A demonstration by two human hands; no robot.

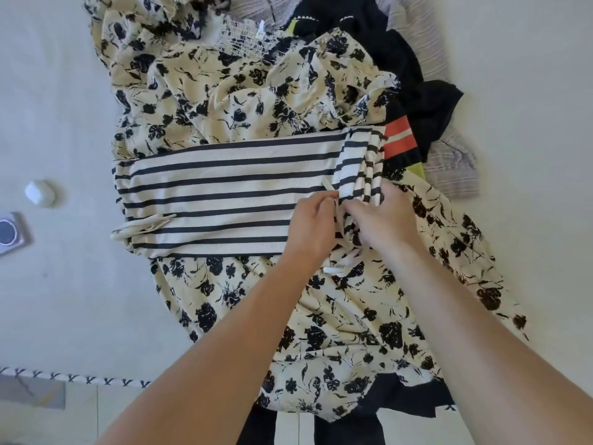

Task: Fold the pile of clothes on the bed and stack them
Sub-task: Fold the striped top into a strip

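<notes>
Two bare hands meet at the near right end of a striped garment (218,194) laid flat across a floral dress (337,316) on the bed (57,107): the left hand (313,224) and right hand (383,221) each apparently pinch its bunched fabric; dark clothes (401,56) lie beyond.
</notes>
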